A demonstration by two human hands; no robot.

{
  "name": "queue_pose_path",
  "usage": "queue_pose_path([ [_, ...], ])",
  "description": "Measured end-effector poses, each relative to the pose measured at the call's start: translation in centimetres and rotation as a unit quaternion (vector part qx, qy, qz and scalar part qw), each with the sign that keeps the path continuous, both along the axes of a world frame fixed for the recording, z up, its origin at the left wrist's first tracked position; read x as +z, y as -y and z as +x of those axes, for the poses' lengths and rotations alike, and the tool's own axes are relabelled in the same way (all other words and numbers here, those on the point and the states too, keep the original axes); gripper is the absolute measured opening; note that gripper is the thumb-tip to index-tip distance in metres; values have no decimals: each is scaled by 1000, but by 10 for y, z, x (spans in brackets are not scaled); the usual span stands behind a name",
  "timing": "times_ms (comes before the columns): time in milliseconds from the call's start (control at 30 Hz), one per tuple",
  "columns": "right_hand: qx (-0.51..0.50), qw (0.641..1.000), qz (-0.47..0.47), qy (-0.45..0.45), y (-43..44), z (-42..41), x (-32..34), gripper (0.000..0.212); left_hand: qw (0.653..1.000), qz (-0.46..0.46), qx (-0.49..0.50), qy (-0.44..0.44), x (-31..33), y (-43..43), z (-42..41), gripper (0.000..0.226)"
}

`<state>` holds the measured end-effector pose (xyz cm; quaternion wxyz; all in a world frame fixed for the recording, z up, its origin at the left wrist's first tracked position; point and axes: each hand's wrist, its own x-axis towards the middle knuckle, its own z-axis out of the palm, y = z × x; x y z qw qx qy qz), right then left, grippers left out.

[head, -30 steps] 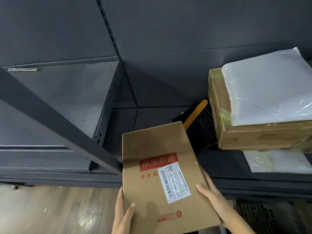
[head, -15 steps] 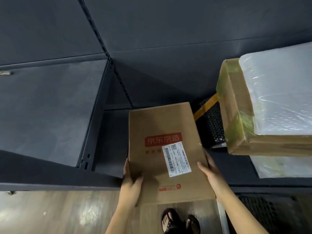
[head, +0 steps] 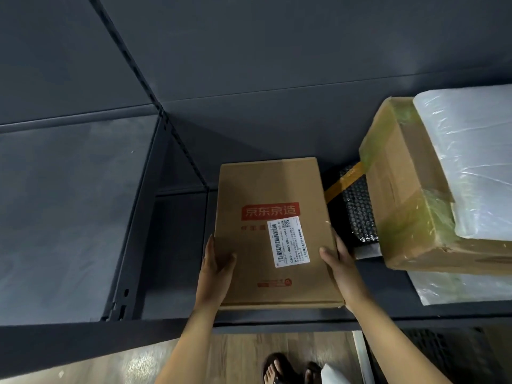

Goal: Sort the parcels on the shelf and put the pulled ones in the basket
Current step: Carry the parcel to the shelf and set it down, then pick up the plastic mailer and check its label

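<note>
Head view: flat box [head: 273, 234] lying on the shelf [head: 177, 256] at frame centre — left hand [head: 216, 270] clasped on its left edge, right hand [head: 339, 261] on its right edge, thumbs on top. Just right, black bubble-wrap parcel [head: 357, 209] — then taped carton [head: 401, 195] bearing a white bag [head: 471, 162].

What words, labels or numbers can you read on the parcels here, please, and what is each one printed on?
"京东京造": white characters on the red band of the flat cardboard box held on the shelf.
"GB3 - 中03 GB3": along the white shipping label on that box; its barcode, QR code and fine print are too small to read.
Red line under the band and red mark near the box's front edge: blurred.
Other parcels: no readable text.
</note>
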<state>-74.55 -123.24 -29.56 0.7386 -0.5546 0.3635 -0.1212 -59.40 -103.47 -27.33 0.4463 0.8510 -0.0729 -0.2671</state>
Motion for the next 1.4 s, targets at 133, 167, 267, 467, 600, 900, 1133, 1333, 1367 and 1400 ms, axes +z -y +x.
queue_pose_path([
  [133,0,1000,-6,6,-1,-1,-2,68,1000,-7,4,-2,0,-1,-1,62],
  [167,-1,1000,-8,3,-1,-1,-2,66,1000,-6,3,-1,0,0,-1,62],
  [267,-2,1000,-13,-13,-1,0,0,59,1000,1,1,2,0,-1,-1,63],
  [467,22,994,-64,-85,0,0,12,57,997,74,2,21,7,0,-2,67],
  [600,23,987,-112,-109,-8,-6,37,56,979,173,7,104,19,4,-10,72],
  [900,-1,954,-245,-175,-26,-81,63,52,967,160,-80,181,38,41,-45,71],
  [1133,-125,903,-390,-128,-21,-144,129,26,948,37,-220,229,84,94,-80,70],
  [1333,-254,751,-577,-197,54,-182,200,34,869,-73,-358,334,141,146,-108,71],
  [1367,-222,749,-581,-227,68,-182,204,40,857,-81,-377,343,149,154,-114,71],
  [1400,-188,748,-584,-252,80,-182,206,45,847,-83,-395,346,155,162,-120,71],
])
